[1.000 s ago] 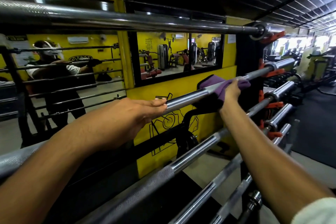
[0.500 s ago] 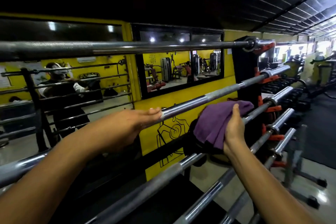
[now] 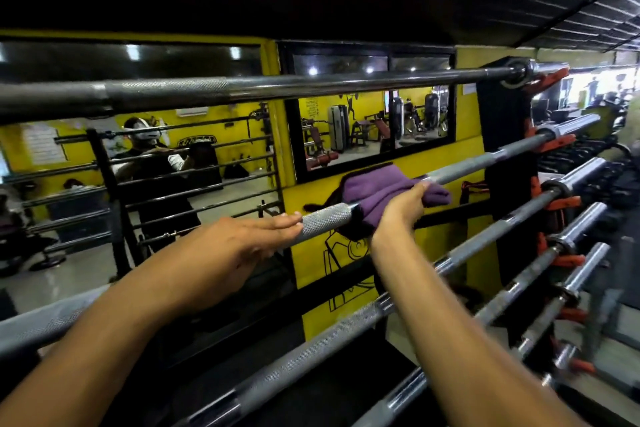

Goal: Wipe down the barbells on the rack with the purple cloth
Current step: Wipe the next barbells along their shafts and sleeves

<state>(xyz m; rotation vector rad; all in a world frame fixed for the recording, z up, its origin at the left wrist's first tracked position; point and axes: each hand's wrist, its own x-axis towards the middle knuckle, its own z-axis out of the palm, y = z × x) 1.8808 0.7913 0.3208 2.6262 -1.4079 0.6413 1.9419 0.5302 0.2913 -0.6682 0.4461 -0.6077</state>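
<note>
Back up on the second bar from the top, the purple cloth [image 3: 388, 196] now drapes over the barbell [image 3: 460, 172] it had dropped below half a second ago, when it was held loose in front of the lower bars. A person's right hand [image 3: 398, 210] has its grip folded around the cloth, thumb on top and fingers hidden beneath the fabric, pressing it onto the steel. Just to the left along the same bar, the left hand [image 3: 242, 241] lies flat with fingers straight, its grip open and holding nothing, fingertips touching the rough knurled section [image 3: 325, 218]. Above runs a darker bar [image 3: 242, 87]; below, more chrome bars [image 3: 346, 328] slope down in steps on the black rack [image 3: 502, 135], resting in orange hooks [image 3: 561, 203] at the right end. Behind the rack stands a yellow wall [image 3: 464, 152] with mirrors [image 3: 374, 128] that reflect gym machines and, at left, the person at the bars.
</note>
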